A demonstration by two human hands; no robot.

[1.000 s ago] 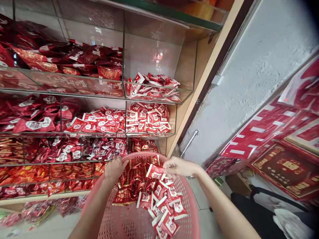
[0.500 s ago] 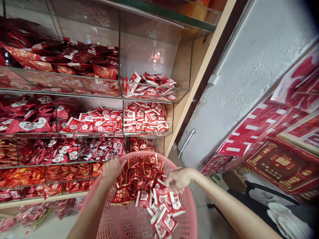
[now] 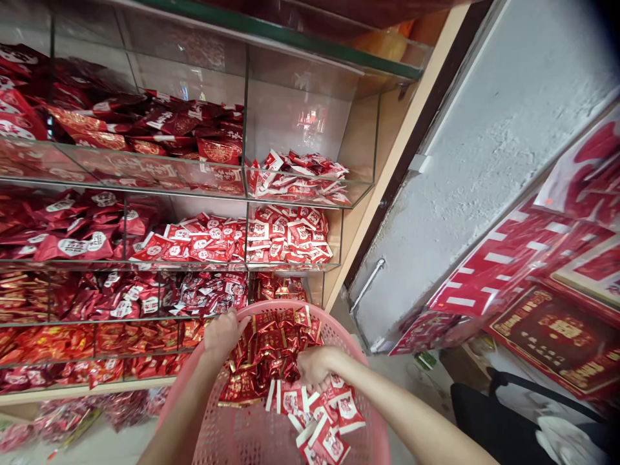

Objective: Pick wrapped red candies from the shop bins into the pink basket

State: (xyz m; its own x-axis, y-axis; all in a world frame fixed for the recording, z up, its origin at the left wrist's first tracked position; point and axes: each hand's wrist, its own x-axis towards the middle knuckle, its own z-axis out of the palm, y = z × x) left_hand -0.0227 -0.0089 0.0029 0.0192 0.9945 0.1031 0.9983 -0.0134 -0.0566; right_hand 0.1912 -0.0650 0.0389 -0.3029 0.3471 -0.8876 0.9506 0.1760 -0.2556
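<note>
A pink perforated basket (image 3: 375, 413) holds dark red and gold packets (image 3: 271, 339) at its far side and red and white packets (image 3: 334, 413) nearer and to the right. My left hand (image 3: 223, 332) grips the basket's far left rim, thumb over the edge. My right hand (image 3: 314, 367) is inside the basket, on the packets where the two kinds meet. Its fingers are curled down, and what they hold, if anything, is hidden.
Glass-fronted shelves (image 3: 194, 265) with red packets in compartments stand ahead and to the left. On the right are a grey wall (image 3: 465, 148), red hanging packages (image 3: 504, 265) and a black chair (image 3: 475, 413). Bagged goods (image 3: 72, 413) lie below the shelves.
My right hand has moved left across the packets, from the right side towards the basket's middle. My left hand stays on the rim. The view has shifted slightly.
</note>
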